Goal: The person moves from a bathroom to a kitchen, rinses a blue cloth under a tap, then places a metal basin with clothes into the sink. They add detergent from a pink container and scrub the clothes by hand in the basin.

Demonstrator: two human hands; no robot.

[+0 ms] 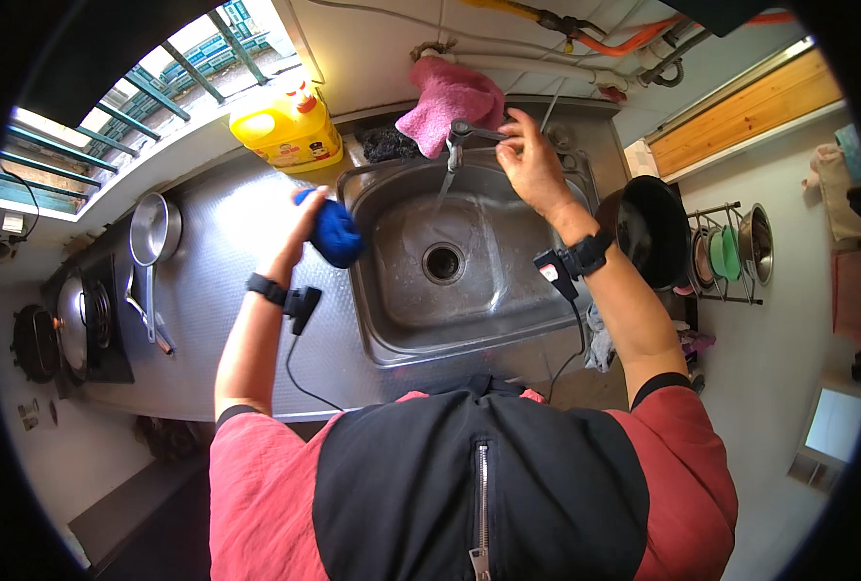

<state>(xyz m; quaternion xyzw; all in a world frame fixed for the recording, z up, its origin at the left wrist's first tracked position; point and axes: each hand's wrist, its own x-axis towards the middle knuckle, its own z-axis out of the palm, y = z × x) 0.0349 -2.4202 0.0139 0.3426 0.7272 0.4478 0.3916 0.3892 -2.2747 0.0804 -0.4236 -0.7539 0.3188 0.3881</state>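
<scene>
My left hand [299,229] grips a bunched blue cloth [338,234] over the steel counter, just left of the sink. My right hand [534,165] is at the back of the sink, with thumb and fingers around the end of the faucet lever [485,133]. A thin stream of water runs from the faucet [453,156] into the stainless steel sink [408,301]. The round drain [443,263] is uncovered. A pink towel [448,98] hangs behind the faucet.
A yellow detergent jug [289,134] stands by the barred window, near a black scouring pad [385,144]. Left on the counter are a small saucepan [156,229] and a lidded pan [74,323]. To the right stand a black wok [652,232] and a dish rack [724,298].
</scene>
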